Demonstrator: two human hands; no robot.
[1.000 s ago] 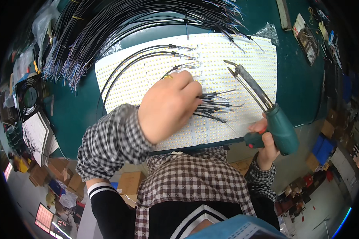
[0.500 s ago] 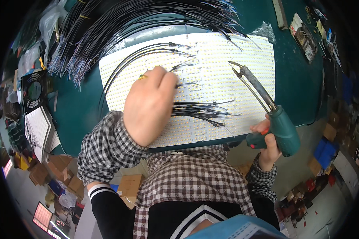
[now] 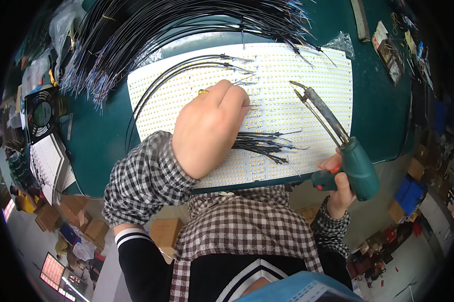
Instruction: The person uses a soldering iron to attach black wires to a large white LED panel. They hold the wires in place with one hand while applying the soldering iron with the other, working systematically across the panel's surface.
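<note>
My left hand reaches over a white LED panel covered in rows of small yellow chips. Its fingers are pinched together on a black cable, whose thin wire end pokes out past the fingertips; the rest of it is hidden under the hand. My right hand grips a green soldering gun at the panel's right. The gun's dark tip points up and left, above the panel and apart from the left fingers. Two black cables curve across the panel's upper left. A bunch of short black cables lies just below my left fingers.
A large heap of black cables with stripped ends spreads along the far side of the green table. A small fan and a paper pad sit at the left. Clear plastic film and a small box lie far right.
My left hand has moved to the right across the panel, fingers still pinched. The panel and cables have shifted slightly right in view. My right hand and the soldering gun have hardly moved.
</note>
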